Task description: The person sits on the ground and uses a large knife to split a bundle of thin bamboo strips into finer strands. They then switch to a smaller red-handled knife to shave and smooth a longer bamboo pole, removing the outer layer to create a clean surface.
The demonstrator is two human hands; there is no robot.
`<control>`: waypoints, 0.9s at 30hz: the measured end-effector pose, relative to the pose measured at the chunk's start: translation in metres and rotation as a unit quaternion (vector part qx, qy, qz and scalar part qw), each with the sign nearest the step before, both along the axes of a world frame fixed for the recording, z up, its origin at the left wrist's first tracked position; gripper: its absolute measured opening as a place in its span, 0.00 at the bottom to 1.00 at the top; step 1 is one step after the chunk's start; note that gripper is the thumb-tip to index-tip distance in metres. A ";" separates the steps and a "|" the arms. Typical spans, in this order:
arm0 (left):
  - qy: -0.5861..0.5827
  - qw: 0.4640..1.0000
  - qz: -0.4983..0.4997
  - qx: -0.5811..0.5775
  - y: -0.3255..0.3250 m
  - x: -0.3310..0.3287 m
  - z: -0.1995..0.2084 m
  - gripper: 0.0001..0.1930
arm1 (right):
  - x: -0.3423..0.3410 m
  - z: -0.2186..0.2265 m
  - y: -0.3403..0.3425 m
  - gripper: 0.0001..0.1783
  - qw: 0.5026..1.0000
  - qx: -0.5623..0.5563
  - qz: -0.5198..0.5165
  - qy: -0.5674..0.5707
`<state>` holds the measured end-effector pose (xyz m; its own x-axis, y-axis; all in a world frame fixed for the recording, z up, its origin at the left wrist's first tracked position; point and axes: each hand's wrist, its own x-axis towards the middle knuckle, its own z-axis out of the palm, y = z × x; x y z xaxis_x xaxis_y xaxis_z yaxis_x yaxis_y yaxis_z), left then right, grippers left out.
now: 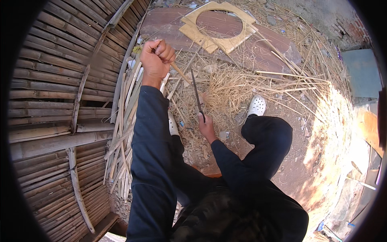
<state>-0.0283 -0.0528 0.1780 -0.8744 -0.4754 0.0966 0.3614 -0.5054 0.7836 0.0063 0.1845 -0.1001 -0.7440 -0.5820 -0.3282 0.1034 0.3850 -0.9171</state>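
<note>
My left hand [155, 60] is raised at the upper left, its fingers closed in a fist around a thin bamboo strip [181, 73]. The strip slants down to the right, out of the fist. Lower down and nearer my body, my right hand [207, 128] is wrapped round the handle of a long, narrow knife [195, 89]. Its dark blade points away from me. The blade's far part lies close to the strip's lower end; I cannot tell whether they touch. Pale shavings [223, 86] cover the ground beneath both hands.
A slatted bamboo wall [60, 76] rises on the left, with a pile of split bamboo strips [121, 149] along its foot. Ahead, a yellowish board with a round hole [189, 32] lies on a brown panel [157, 26]. Long strips [278, 54] lie at the right.
</note>
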 end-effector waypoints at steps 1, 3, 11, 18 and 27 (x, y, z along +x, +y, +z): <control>0.004 1.000 -0.011 -0.006 -0.005 0.001 0.005 0.18 | 0.003 -0.007 0.005 0.27 1.000 0.004 -0.002 -0.007; 0.018 0.998 -0.052 0.011 -0.007 -0.001 0.008 0.18 | -0.002 -0.062 0.032 0.25 0.998 0.064 -0.021 -0.012; 0.002 0.998 -0.055 0.023 -0.026 0.024 -0.002 0.17 | 0.018 -0.041 0.021 0.29 0.998 -0.038 -0.031 0.028; 0.013 0.996 -0.086 0.037 -0.026 0.022 0.000 0.17 | 0.003 -0.042 0.027 0.25 0.995 0.040 -0.017 0.095; 0.060 0.996 -0.054 -0.036 0.016 -0.007 0.042 0.18 | 0.014 -0.033 0.028 0.23 0.990 0.027 -0.093 0.098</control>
<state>-0.0350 -0.0370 0.2196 -0.8998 -0.3678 0.2347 0.4019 -0.4896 0.7738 0.0206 0.2124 -0.1328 -0.8891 -0.4147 -0.1936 -0.0012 0.4250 -0.9052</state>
